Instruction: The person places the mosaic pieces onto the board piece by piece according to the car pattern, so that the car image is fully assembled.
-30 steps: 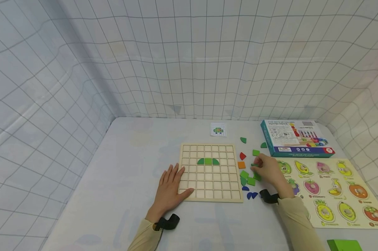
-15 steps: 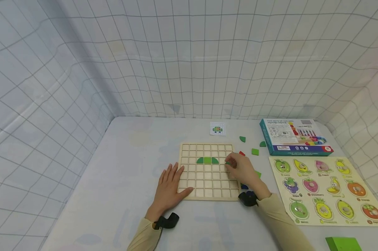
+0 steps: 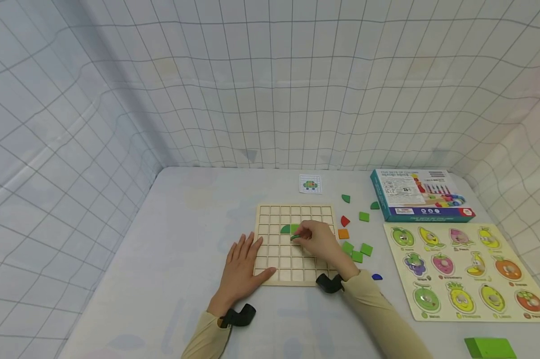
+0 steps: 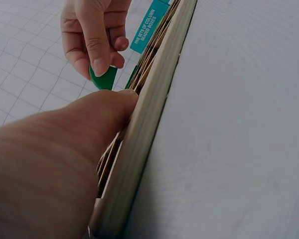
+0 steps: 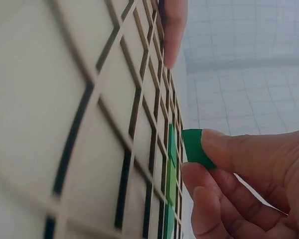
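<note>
My right hand [image 3: 319, 242] pinches a dark green quarter-round tile [image 5: 194, 147] between thumb and fingers, just above the wooden grid board [image 3: 283, 274]. The tile is tilted and apart from the grid in the right wrist view. Set in the grid are a dark green quarter-round tile [image 3: 285, 229] and a light green square tile [image 3: 294, 228]. Another green tile at their right is hidden by my right hand in the head view. My left hand [image 3: 242, 269] rests flat by the board's left edge, fingers spread, its thumb on the front left corner.
A small printed card [image 3: 310, 184] lies behind the board. Loose green square tiles [image 3: 357, 256], a red tile [image 3: 345, 221] and an orange tile [image 3: 343, 234] lie to the right. Farther right are a boxed toy [image 3: 424, 199], a fruit puzzle [image 3: 469, 271] and a green block [image 3: 490, 347].
My right hand has moved left from the loose tiles to the middle of the board, carrying the dark green tile. My left hand has stayed where it was.
</note>
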Demonstrator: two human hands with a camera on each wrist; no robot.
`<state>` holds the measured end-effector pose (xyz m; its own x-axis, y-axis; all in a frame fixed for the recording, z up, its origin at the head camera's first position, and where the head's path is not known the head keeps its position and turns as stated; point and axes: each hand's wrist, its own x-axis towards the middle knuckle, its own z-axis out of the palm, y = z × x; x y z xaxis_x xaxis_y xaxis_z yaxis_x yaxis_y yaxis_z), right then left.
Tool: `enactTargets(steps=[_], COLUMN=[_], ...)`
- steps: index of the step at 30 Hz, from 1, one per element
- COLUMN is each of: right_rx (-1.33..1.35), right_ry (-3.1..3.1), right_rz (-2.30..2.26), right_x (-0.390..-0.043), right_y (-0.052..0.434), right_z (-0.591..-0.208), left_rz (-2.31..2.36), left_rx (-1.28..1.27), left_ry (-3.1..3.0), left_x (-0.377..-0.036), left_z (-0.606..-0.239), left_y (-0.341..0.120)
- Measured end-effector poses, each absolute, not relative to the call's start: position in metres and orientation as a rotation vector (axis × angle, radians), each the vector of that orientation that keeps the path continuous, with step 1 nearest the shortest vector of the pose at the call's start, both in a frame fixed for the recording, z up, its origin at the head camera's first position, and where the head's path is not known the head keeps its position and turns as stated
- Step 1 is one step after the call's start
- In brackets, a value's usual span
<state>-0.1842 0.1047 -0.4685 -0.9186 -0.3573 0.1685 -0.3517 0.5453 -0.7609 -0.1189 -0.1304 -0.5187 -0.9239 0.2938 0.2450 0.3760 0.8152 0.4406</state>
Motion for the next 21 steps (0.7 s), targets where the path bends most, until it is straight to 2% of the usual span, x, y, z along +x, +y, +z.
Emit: enactTargets(steps=[21], right_rx=[-0.665], right_ry=[2.797], right_rz=[-1.181], right_x=[-0.189], right_y=[0.06], right_z=[-0.477], left_rz=[-0.752], left_rx=[-0.53], left_ry=[-2.825], left_x=[-0.119], left_z=[-0.52], left_y=[-0.131])
